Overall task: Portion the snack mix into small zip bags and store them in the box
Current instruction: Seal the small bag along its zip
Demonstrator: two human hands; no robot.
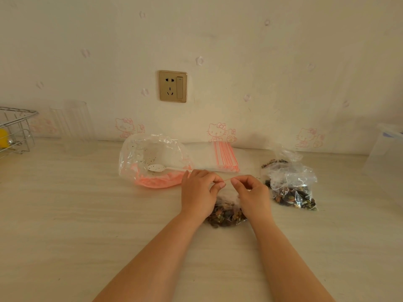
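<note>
Filled bag: small zip bag [226, 211] of dark snack mix, lying on the table [65, 214] directly under and between the two hands, its belly toward the person and its mouth toward the wall.
Seal strip: thin red zip line [227, 180] runs left to right between the fingertips; this is the bag's long axis for the closing move, square to both forearms.
Left hand: left hand [199, 192] pinches the left end of the strip, thumb and forefinger curled tight on it.
Right hand: right hand [250, 194] pinches the right end the same way; the two pinches sit near each other with a short stretch of strip bare between them.
Nearer hand: neither; the bag is centred, both hands on it equally.
Step in hand: judged to be pressing the zip closed; whether it is sealed across the full width cannot be told.
Next move: likely run the pinch sideways along the strip, then carry the bag away to the right.
Box: translucent lidded container [383, 149] at the far right edge, well apart from the hands; right hand is the nearer one to it.
Other bags: a filled bag [294, 196] lies to the right; empty zip bags [224, 156] are stacked behind.
Supply: large open bag [152, 160] behind left, nearly empty, white spoon [161, 168] resting inside.
</note>
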